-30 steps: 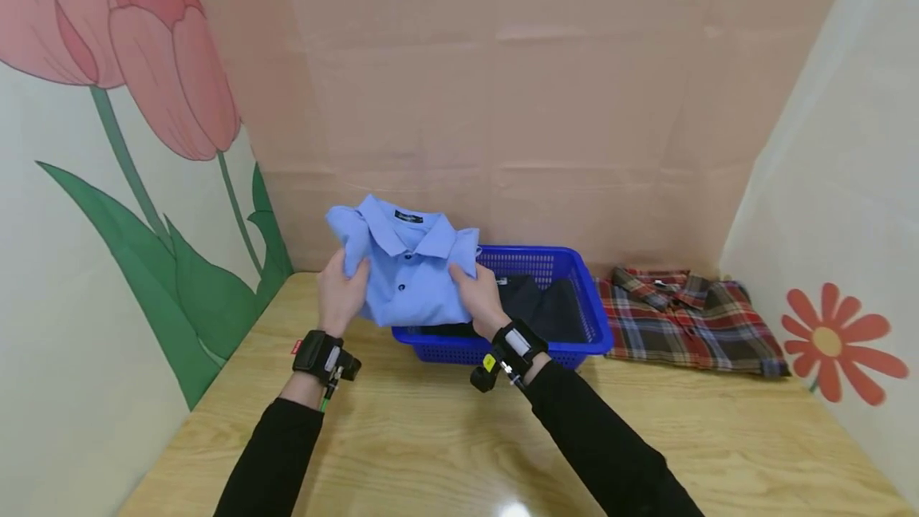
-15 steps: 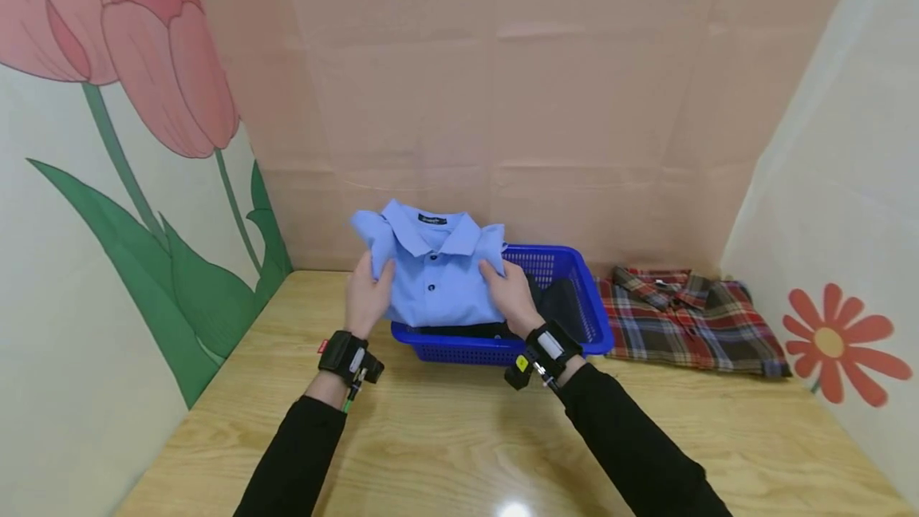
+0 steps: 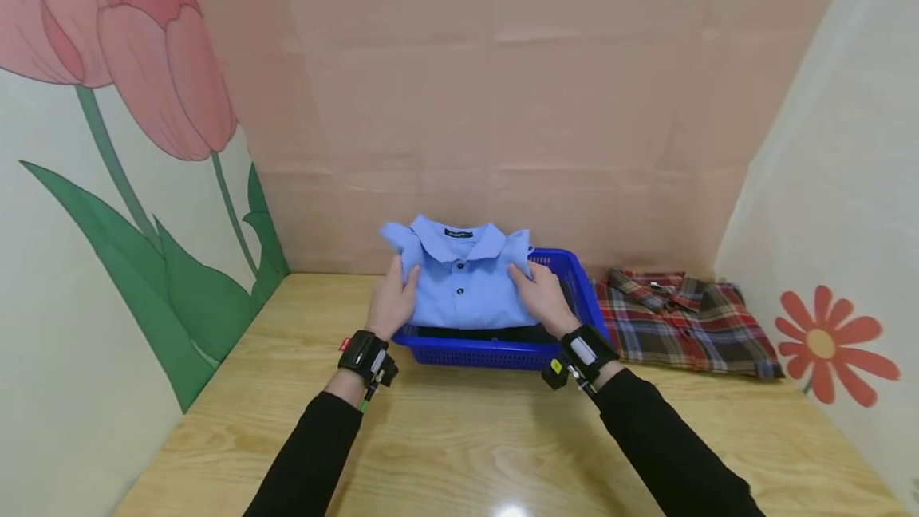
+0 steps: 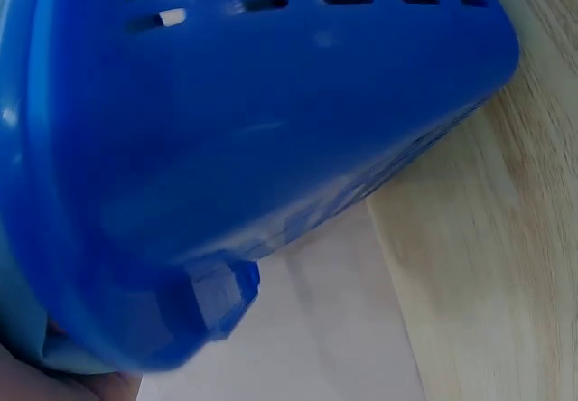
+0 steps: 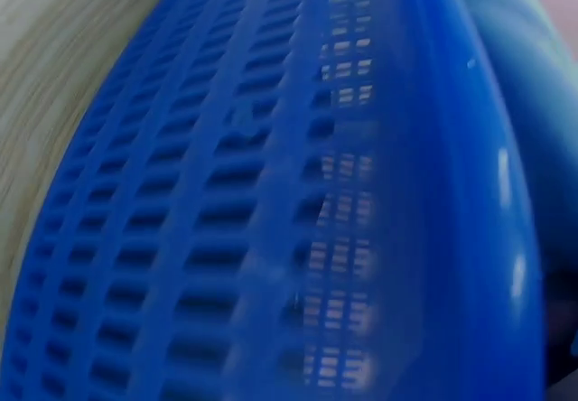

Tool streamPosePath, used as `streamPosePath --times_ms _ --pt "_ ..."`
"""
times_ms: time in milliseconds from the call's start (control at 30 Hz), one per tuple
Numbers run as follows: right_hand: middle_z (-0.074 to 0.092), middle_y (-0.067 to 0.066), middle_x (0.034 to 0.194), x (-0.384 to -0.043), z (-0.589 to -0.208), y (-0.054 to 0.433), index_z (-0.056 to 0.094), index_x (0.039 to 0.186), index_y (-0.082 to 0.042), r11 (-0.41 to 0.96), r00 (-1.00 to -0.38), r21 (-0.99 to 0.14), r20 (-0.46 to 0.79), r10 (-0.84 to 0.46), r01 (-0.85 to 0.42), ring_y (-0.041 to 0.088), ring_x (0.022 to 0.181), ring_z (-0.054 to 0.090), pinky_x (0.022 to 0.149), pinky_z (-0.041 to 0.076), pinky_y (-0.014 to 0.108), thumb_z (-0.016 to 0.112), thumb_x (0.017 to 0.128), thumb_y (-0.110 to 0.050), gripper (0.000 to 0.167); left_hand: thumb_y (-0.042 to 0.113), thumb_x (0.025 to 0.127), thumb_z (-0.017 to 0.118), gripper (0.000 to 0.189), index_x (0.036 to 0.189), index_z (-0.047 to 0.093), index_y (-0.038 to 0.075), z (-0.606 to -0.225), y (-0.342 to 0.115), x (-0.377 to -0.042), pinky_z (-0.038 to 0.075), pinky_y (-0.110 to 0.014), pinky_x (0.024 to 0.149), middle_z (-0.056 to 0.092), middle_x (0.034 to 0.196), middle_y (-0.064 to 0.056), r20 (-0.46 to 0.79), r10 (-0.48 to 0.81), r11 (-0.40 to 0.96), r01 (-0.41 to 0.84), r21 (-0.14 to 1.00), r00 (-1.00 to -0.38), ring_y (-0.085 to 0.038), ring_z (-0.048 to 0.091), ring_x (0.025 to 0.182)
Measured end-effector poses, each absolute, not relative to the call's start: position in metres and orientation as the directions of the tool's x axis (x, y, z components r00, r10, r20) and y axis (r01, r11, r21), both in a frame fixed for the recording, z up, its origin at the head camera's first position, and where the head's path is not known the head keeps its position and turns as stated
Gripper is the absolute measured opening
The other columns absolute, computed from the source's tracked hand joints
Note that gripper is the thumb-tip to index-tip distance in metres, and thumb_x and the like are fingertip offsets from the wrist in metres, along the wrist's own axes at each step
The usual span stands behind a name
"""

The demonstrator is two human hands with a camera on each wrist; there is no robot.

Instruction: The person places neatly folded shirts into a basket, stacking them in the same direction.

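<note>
The left grip (image 3: 391,303) and right grip (image 3: 546,301) pinch opposite sides of the folded blue shirt (image 3: 467,294), which spans between them. It has shifted rightward and lower, so it seems better lined up with the basket (image 3: 481,356) beneath. Whether it touches the dark cloth (image 3: 502,334) inside, I cannot tell.

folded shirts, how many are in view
2: the light blue shirt, held by the left hand and right hand over the basket, and the plaid shirt on the table. Dark cloth in the basket, mostly hidden, may be another.
</note>
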State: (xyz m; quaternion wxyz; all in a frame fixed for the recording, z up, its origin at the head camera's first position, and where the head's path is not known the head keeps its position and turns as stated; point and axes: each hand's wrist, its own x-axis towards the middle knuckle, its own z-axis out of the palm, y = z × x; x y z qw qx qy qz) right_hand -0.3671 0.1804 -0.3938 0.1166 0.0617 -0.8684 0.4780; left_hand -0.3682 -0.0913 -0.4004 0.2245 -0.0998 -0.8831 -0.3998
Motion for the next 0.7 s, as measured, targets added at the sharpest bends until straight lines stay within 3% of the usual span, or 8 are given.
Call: streamPosePath --times_ms 100,200,400,700 --pt "0.061 0.009 0.090 -0.366 -0.396 0.192 0.061 0.102 -0.011 0.571 -0.972 -0.797 0.234 -0.009 -0.197 0.021 0.077 0.059 0.064 0.046 0.032 0.049 0.101 -0.045 0.037 0.033 0.104 0.045 0.028 0.114 0.049 0.007 -0.401 -0.085 -0.369 0.042 -0.038 0.058 0.051 0.075 -0.009 0.455 0.035 0.678 0.355 0.643 -0.890 -0.026 0.054 0.069" --pt "0.057 0.007 0.086 -0.365 -0.399 0.202 0.059 0.098 -0.010 0.604 -0.972 -0.771 0.232 -0.026 -0.200 0.021 0.075 0.057 0.064 0.044 0.032 0.047 0.102 -0.045 0.037 0.032 0.105 0.044 0.031 0.118 0.048 0.004 -0.403 -0.079 -0.370 0.042 -0.037 0.060 0.050 0.076 -0.007 0.425 0.085 0.688 0.361 0.629 -0.901 -0.024 0.054 0.070" --pt "0.054 0.005 0.080 -0.365 -0.403 0.215 0.059 0.096 -0.010 0.671 -0.961 -0.705 0.274 -0.045 -0.232 0.021 0.072 0.055 0.064 0.041 0.032 0.046 0.103 -0.044 0.037 0.028 0.105 0.045 0.029 0.118 0.045 0.003 -0.406 -0.074 -0.368 0.039 -0.032 0.052 0.041 0.069 -0.001 0.354 0.187 0.673 0.382 0.633 -0.916 -0.021 0.053 0.063" --pt "0.036 0.002 0.067 -0.360 -0.411 0.229 0.042 0.075 -0.011 0.788 -0.942 -0.569 0.334 -0.041 -0.237 0.020 0.058 0.042 0.055 0.033 0.031 0.045 0.104 -0.039 0.041 0.026 0.106 0.043 0.038 0.135 0.038 0.002 -0.410 -0.071 -0.369 0.035 -0.027 0.047 0.041 0.067 0.003 0.256 0.306 0.654 0.398 0.644 -0.917 -0.012 0.045 0.052"
